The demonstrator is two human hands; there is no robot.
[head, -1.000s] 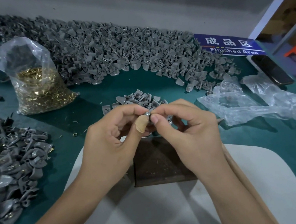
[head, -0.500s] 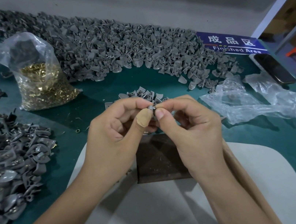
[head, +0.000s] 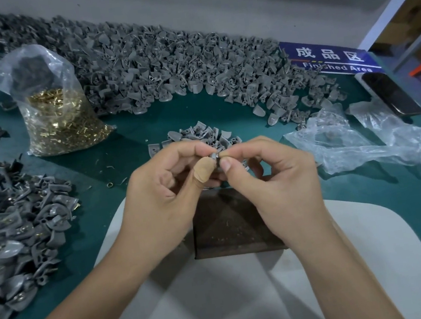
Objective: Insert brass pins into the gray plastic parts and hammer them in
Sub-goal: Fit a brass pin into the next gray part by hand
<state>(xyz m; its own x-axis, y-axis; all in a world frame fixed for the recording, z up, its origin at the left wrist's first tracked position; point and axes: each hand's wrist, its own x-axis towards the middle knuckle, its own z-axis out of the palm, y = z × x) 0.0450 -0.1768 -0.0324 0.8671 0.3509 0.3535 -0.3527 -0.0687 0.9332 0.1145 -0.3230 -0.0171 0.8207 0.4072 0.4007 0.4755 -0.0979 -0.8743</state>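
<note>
Both hands meet above the far edge of the dark block (head: 234, 226), which sits on the green table (head: 127, 155). The left hand (head: 165, 193) pinches a small gray part (head: 214, 157) between its bandaged thumb and forefinger. The right hand (head: 275, 177) has its thumb and forefinger closed at the same part from the other side; whether a pin sits between those fingertips cannot be told. The remaining fingers of both hands are curled.

Just beyond the block lies a small heap of parts (head: 200, 136). Farther back a long bank of parts (head: 162, 62) runs along the wall. Left of the block, a spread pile (head: 15, 232) shows brass glints among the gray. Far left and behind stands a clear bag of pins (head: 61, 121). Right of the block lie crumpled empty bags (head: 365, 144), and beyond them a blue sign (head: 331, 59) and a phone (head: 391, 94).
</note>
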